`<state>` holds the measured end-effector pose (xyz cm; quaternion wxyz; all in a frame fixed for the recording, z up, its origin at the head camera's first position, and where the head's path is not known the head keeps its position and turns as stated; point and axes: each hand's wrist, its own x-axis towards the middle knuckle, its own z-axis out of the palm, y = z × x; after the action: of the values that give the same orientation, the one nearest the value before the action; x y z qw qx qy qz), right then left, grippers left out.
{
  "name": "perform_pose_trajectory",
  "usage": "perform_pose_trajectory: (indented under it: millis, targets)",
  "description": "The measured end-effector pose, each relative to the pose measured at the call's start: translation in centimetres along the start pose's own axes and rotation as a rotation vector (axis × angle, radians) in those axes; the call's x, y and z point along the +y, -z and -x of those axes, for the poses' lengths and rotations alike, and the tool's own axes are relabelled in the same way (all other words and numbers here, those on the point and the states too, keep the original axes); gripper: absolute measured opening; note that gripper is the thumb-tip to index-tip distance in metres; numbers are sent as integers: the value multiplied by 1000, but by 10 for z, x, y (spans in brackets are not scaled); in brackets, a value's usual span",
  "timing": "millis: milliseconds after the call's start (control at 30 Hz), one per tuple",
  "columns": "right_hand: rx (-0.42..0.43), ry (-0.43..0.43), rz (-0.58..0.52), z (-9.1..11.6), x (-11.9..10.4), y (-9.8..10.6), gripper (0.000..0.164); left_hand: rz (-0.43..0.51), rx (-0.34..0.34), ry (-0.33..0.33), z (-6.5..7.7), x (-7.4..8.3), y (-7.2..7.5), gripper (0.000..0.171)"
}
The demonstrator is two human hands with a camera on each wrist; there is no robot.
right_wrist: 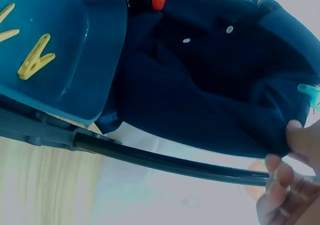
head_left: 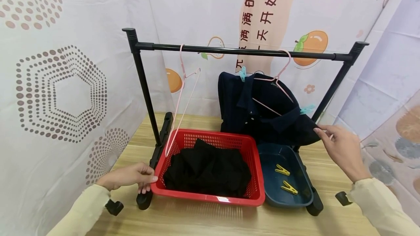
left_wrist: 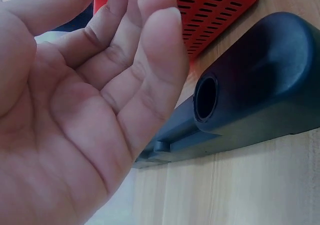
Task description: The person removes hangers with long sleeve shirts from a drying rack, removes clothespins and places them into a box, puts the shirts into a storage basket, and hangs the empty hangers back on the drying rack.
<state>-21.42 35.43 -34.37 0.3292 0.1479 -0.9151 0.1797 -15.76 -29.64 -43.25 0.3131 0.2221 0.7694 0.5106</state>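
Note:
A dark navy shirt (head_left: 275,119) hangs on a pink hanger (head_left: 281,74) at the right of the black rack. Light-blue clothespins (head_left: 307,109) clip it on both sides. My right hand (head_left: 342,148) pinches the shirt's lower right end between thumb and finger, holding it out sideways; the right wrist view shows the cloth (right_wrist: 210,110) stretched toward the fingertips. My left hand (head_left: 132,177) holds the left front corner of a red basket (head_left: 210,196), thumb at the rim and other fingers outside. Black cloth (head_left: 210,166) lies bunched in the basket.
The black rack bar (head_left: 216,50) spans above the basket. An unloaded pink hanger (head_left: 182,94) dangles at its left, its lower end in the basket. A blue tray (head_left: 272,196) with yellow clothespins (head_left: 288,187) stands right of the basket. Rack feet (head_left: 143,199) flank both containers.

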Motion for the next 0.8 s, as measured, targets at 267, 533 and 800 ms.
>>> perform_pose_trajectory:
  millis: [267, 533, 800]
  targets:
    - [-51, 162, 3, -7, -3, -4, 14, 18, -1, 7, 3, 0, 0, 36]
    - [98, 454, -24, -12, -8, -16, 14, 12, 0, 6, 2, -1, -1, 37]
    - [201, 533, -46, -23, -27, -24, 43, 4, -6, -25, -1, -5, -1, 36]
